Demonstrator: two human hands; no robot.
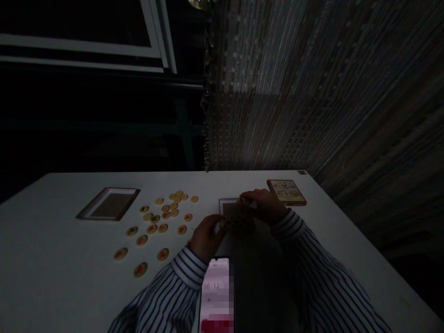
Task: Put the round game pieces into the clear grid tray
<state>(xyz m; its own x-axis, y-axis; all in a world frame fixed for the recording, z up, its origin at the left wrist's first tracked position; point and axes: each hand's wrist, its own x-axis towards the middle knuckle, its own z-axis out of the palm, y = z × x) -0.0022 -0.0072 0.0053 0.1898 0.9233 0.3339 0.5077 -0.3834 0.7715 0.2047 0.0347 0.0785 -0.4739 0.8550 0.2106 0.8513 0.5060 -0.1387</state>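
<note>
Fingers bent narrow, the left hand [206,238] and right hand [265,206] flank dim brown, seemingly round pieces [237,223] by a white-rimmed rectangular tray [227,200], frame centre; hold unclear. Apparently mid-handling; next calls for steady fingertips.

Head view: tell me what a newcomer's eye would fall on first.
Probably the glowing phone, brightest in this dim scene, at the bottom near the middle. Then the round pieces scattered over the left half of the white table. Beyond the phone, the left hand and right hand sit close together by a shallow box.
</note>
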